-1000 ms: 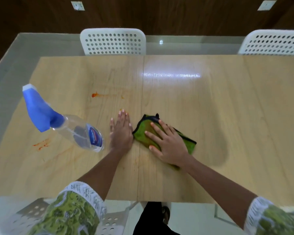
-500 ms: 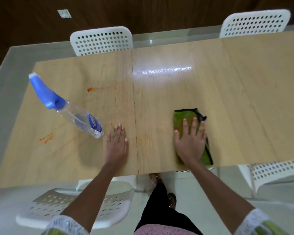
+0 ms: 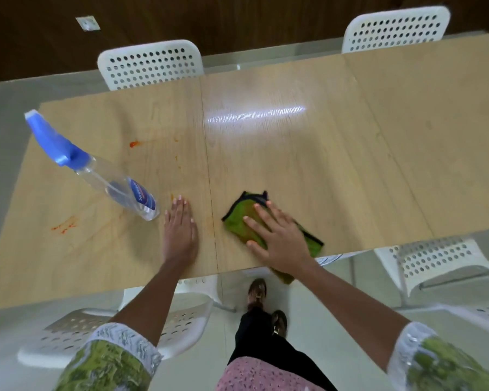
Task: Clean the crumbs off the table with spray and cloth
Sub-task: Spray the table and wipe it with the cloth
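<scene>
A green cloth [image 3: 239, 218] with a dark hem lies near the front edge of the wooden table [image 3: 294, 153]; one corner hangs over that edge. My right hand [image 3: 277, 235] presses flat on the cloth with spread fingers. My left hand [image 3: 179, 230] rests flat on the bare wood just left of the table seam. A clear spray bottle [image 3: 116, 184] with a blue trigger head stands to the left of that hand. Orange-red smears [image 3: 64, 225] mark the wood at the left, and another smear [image 3: 134, 143] lies further back.
Two white perforated chairs [image 3: 150, 64] stand at the far side, one behind the left half and one [image 3: 395, 28] at the right. More white chairs [image 3: 435, 261] are tucked under the near side. My feet [image 3: 257, 292] are below the front edge.
My right hand has slid the cloth leftward toward the table seam and turned it at an angle. My left hand stays planted beside the bottle. The camera view has shifted slightly.
</scene>
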